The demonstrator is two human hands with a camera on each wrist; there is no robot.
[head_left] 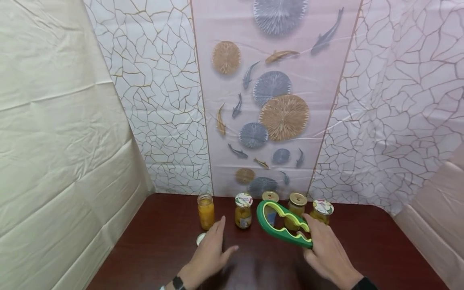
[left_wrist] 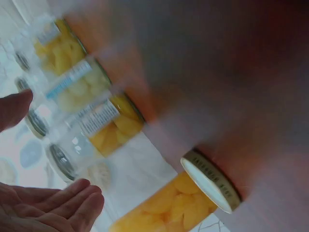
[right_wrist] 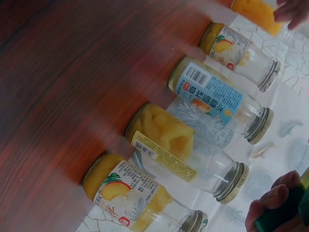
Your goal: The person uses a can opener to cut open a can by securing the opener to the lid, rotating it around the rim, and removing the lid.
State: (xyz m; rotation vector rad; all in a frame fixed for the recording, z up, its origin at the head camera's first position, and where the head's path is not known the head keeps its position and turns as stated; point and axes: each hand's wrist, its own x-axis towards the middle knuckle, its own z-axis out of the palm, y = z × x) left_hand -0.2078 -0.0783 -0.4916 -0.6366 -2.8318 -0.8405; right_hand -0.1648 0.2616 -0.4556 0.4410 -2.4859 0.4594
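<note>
My right hand (head_left: 328, 249) grips the handles of a green jar opener (head_left: 284, 236) with a toothed yellow-green inner edge. Its looped end points left, in front of the capped jars and above the table. My left hand (head_left: 210, 251) holds nothing; its fingers are extended and the thumb stands apart. Just behind it stands a lidless glass jar (head_left: 206, 213) of orange fruit. That jar's neighbour on the table is a loose lid (left_wrist: 210, 181), partly hidden by the left hand in the head view. To the right is a capped jar (head_left: 243, 216) with a patterned white lid.
Further right, a jar with a blue label (right_wrist: 210, 94), a gold-lidded jar of pale yellow fruit (right_wrist: 164, 133) and a jar with a peach label (right_wrist: 128, 193) continue the row. Behind them hangs a patterned cloth (head_left: 177, 121). The dark red table (head_left: 145, 241) lies beneath.
</note>
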